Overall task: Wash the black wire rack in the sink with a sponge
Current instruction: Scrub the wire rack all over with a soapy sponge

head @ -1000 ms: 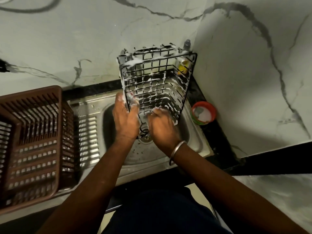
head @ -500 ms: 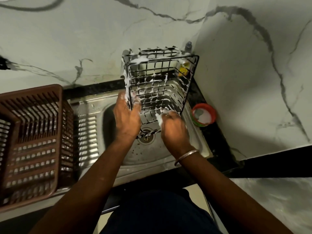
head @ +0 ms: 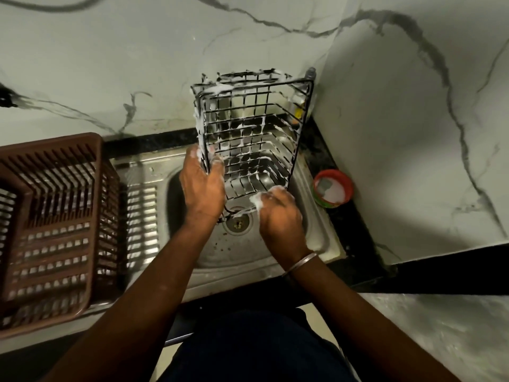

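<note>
Brown plastic dish basket (head: pixel 49 230) sitting at 9 o'clock of steel sink (head: pixel 316 224). Black wire rack (head: pixel 248 133) standing on end in basin, sudsy, top tilting twd wall at 12 o'clock. L hand (head: pixel 202 188) gripping rack's left edge, fingers wrapped round wire. R hand (head: pixel 278 216) touching rack's bottom corner at 5 o'clock; fingers curling under foam, can't tell round what. Red-rimmed tub (head: pixel 332 191) w/ white paste sitting at sink's 3 o'clock.

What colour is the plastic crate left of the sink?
The crate is brown; head view shows it.
</note>
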